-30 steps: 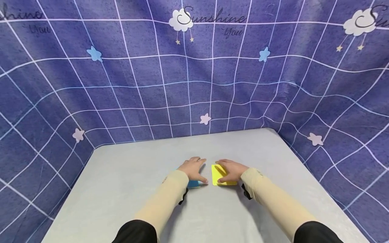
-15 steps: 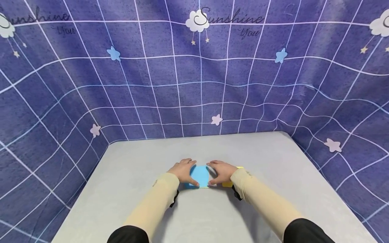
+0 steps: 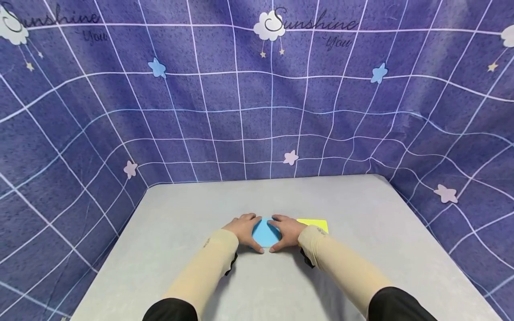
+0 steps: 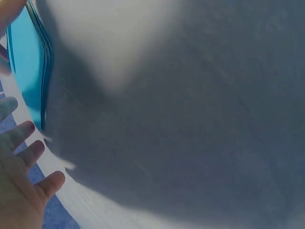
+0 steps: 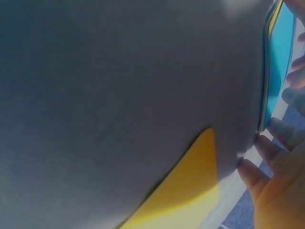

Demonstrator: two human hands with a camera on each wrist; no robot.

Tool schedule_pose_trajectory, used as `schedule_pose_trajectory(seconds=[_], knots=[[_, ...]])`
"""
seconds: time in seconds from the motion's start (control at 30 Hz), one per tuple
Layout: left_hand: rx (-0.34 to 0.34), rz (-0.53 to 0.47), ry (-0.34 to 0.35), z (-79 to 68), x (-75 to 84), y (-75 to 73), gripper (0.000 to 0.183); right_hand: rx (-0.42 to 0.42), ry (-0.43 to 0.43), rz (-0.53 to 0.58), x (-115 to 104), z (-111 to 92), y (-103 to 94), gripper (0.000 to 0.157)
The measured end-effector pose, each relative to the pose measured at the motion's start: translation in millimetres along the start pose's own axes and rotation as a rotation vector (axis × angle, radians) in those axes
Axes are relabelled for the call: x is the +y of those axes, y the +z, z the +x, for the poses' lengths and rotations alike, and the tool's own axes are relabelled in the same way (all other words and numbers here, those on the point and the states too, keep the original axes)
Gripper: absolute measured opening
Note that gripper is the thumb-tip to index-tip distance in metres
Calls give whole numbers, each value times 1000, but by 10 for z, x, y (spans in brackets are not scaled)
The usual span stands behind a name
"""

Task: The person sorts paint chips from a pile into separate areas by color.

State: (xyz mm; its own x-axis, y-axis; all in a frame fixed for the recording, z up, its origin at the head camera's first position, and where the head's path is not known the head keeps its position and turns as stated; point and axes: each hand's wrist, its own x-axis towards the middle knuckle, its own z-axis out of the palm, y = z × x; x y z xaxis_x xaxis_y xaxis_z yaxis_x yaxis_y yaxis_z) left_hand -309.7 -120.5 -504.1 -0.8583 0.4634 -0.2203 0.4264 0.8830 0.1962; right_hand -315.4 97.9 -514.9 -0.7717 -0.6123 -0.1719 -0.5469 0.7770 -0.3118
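Observation:
A stack of thin sheets with a light-blue top (image 3: 266, 234) lies flat on the table between my two hands. Several layers show along its near edge in both wrist views, and a yellow layer shows in the right one. My left hand (image 3: 242, 229) holds the left side, thumb at the front edge and fingers at the back. On the opposite side my right hand (image 3: 290, 229) holds it in the same way. A yellow sheet (image 3: 317, 223) lies beside the stack, partly hidden under my right wrist; its corner shows in the right wrist view.
The grey-white tabletop (image 3: 192, 214) spreads around the hands. A purple-blue curtain (image 3: 257, 98) with white grid lines, stars and clouds stands along the back and both sides.
My right hand has moved left, from over the yellow sheet to the blue-topped stack. My left hand has shifted left to the stack's left side, uncovering its top. The head view has turned slightly.

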Motion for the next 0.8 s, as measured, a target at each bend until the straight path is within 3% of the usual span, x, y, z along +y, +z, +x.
schedule_pose_trajectory(seconds=[0.23,0.8], knots=[[10,7,26,18,8,89,113,4,-9,-6,-3,-33,5,93],[21,-17,17,37,14,41,114,11,-48,1,27,10,-112,93]])
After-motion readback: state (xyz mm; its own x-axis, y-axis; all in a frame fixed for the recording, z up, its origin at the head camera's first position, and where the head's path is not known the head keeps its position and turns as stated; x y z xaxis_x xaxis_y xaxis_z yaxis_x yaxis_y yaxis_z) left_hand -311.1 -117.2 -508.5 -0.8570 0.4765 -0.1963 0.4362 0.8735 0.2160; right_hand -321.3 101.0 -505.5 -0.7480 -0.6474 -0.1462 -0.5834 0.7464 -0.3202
